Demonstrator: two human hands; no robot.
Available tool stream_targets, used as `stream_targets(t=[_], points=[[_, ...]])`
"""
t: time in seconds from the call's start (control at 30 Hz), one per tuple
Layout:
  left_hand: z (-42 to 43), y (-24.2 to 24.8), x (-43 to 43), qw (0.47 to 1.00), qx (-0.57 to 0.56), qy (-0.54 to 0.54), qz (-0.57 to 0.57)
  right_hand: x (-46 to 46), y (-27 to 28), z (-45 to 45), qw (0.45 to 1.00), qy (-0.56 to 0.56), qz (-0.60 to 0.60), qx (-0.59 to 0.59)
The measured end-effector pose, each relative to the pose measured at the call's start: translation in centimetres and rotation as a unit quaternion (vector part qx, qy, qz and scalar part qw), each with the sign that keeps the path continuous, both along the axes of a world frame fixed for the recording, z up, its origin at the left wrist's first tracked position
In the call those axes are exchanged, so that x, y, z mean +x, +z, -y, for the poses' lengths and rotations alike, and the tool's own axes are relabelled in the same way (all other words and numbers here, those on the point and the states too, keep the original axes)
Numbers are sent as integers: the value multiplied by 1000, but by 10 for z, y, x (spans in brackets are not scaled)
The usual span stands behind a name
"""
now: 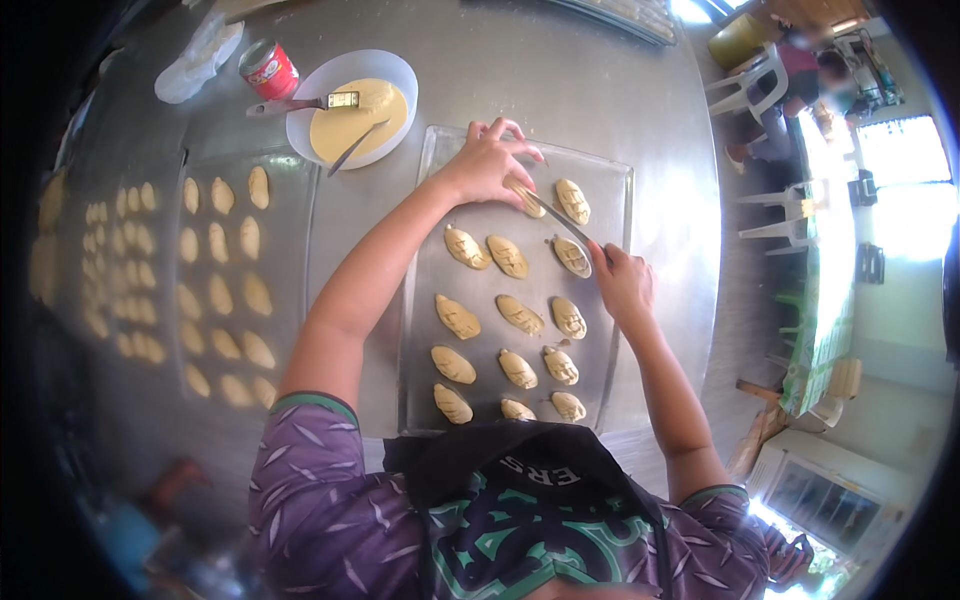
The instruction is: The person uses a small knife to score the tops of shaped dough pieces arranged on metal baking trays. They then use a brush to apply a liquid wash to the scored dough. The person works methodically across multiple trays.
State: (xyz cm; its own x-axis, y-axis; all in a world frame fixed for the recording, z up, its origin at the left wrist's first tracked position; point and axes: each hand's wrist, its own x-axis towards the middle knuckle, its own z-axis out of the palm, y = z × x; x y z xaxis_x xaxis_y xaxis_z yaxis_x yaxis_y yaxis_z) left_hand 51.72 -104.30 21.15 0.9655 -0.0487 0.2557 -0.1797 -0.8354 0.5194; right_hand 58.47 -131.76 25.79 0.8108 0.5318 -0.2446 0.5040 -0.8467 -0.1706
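My right hand (624,281) grips the handle of a knife (559,217), its blade pointing up and left to a shaped dough piece (533,204) in the top row. My left hand (495,166) is at that same piece, thumb against it and the other fingers spread above the metal baking tray (627,217); its far end is hidden by my hand. Beside it lies another scored dough piece (573,201). Below, rows of oval dough pieces, many with cuts across the top, lie on the tray, such as one near my right hand (572,256).
Up left stand a white bowl (301,127) of yellow liquid with a spoon (352,154) and a pastry brush (289,106), and a red can (270,71). More trays of dough (311,217) lie left. People sit at far right near white plastic chairs (772,79).
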Motion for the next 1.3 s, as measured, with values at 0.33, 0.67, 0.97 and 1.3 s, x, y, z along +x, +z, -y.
stream_targets(t=[0.33,0.67,0.97,1.3], points=[[60,6,-24,958,81,255,101,79,37,-32,949,297,106,-5],[66,-6,-27,923,-66,360,121,112,40,-77,886,452,101,26],[99,2,-42,930,-16,343,128,106,31,-99,877,471,93,-5],[102,-5,-31,905,19,419,77,133,50,-82,903,416,106,-15]])
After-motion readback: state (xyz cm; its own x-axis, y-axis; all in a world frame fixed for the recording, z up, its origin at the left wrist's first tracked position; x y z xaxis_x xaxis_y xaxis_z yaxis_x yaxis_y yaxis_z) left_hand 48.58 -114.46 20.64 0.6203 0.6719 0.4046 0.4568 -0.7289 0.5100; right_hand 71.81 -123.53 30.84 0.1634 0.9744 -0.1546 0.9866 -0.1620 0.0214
